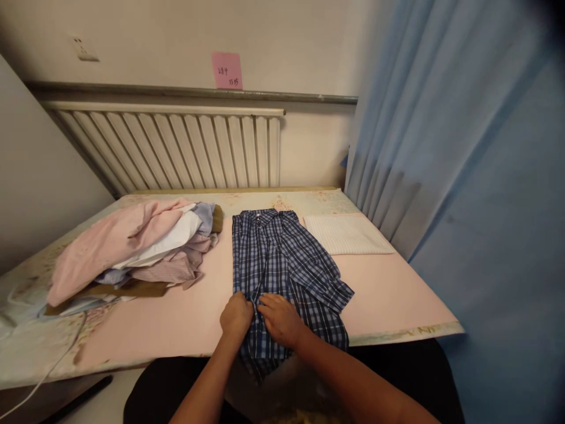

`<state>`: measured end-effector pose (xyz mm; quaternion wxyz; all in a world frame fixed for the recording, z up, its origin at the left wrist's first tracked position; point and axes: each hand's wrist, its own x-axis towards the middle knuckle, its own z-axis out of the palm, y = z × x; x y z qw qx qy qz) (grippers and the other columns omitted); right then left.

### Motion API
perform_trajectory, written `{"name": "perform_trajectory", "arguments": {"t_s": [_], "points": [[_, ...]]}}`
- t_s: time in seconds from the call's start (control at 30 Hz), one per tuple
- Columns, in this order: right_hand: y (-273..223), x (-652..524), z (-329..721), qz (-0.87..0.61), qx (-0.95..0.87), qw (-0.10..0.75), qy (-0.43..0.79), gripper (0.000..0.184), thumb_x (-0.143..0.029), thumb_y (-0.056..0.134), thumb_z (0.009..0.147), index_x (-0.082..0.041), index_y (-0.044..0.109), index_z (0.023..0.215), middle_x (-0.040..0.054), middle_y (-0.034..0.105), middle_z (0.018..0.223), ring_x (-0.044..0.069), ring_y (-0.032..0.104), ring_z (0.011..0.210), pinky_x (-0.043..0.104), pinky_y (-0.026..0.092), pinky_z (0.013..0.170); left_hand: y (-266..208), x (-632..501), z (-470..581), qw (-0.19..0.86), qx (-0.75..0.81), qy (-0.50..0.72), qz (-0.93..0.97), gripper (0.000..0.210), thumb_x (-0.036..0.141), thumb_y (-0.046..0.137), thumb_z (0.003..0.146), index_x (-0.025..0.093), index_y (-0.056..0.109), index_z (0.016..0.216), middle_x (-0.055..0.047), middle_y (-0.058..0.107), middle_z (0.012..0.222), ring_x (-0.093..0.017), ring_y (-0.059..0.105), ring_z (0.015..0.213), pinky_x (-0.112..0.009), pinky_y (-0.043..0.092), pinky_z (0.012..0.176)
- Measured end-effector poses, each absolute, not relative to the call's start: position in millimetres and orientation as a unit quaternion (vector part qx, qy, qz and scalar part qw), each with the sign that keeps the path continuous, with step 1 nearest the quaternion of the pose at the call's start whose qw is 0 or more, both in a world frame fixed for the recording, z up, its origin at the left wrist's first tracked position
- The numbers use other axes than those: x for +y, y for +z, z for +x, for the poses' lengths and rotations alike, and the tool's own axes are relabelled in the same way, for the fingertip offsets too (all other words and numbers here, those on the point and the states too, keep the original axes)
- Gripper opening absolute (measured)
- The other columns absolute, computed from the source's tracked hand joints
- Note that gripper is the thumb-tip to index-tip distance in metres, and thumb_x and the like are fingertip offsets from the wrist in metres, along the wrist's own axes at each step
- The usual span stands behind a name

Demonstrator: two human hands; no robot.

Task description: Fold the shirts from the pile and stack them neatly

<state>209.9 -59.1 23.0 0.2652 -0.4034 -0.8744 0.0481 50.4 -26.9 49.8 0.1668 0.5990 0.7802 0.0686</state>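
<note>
Two hands worked side by side at the near end of the blue plaid shirt (pixel 282 265), which lay lengthwise down the middle of the pink tabletop (pixel 388 294), collar toward the radiator (pixel 176 147) and hem hanging over the near edge. The left hand (pixel 236 316) sat on the shirt's left edge, fingers curled under and bunching cloth, so a pinch on the fabric seemed likely, though the fingertips were hidden. The right hand (pixel 280 318) lay just beside it, almost touching, fingers narrow and pressed flat on the plaid, pinning it so it could not slide. One sleeve was folded across the shirt's right side, its cuff end jutting out over the pink surface, which kept the body in a long strip. Left of the shirt, apart from it, a loose pile of clothes (pixel 132 253) in pink, white and pale blue was heaped. At the far right lay a white folded cloth (pixel 346 234), flat and squared, just beside the shirt's shoulder. Blue curtain (pixel 463 176) hung along the right.
</note>
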Motion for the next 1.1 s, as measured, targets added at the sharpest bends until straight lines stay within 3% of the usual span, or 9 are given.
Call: {"name": "perform_trajectory", "arguments": {"t_s": [0.27, 0.63, 1.1], "points": [[20.8, -58.8, 210.4, -0.405, -0.871, 0.272, 0.055, 0.033, -0.017, 0.047, 0.089, -0.019, 0.058, 0.119, 0.0066, 0.057, 0.128, 0.019, 0.042, 0.127, 0.039, 0.033, 0.108, 48.1, -21.4, 28.3, 0.208, 0.775, 0.108, 0.587, 0.013, 0.027, 0.045, 0.079, 0.023, 0.057, 0.078, -0.006, 0.070, 0.082, -0.022, 0.066, 0.080, -0.030, 0.044, 0.066], [22.4, -58.8, 210.8, -0.409, -0.873, 0.260, 0.048, 0.031, -0.018, 0.048, 0.089, -0.020, 0.060, 0.118, 0.0067, 0.058, 0.128, 0.020, 0.043, 0.127, 0.040, 0.034, 0.107, 44.1, -18.3, 14.7, 0.218, 0.782, 0.127, 0.569, 0.011, 0.026, 0.045, 0.078, 0.023, 0.055, 0.074, -0.005, 0.067, 0.074, -0.023, 0.065, 0.076, -0.029, 0.042, 0.063], [18.8, -57.7, 208.6, -0.406, -0.858, 0.300, 0.091, 0.031, -0.015, 0.050, 0.087, -0.019, 0.061, 0.116, 0.0062, 0.059, 0.127, 0.021, 0.046, 0.126, 0.040, 0.034, 0.109, 41.1, -59.0, 10.5, 0.225, 0.770, 0.188, 0.567, 0.018, 0.032, 0.042, 0.086, 0.020, 0.056, 0.088, -0.006, 0.069, 0.091, -0.021, 0.064, 0.088, -0.028, 0.043, 0.077]]}}
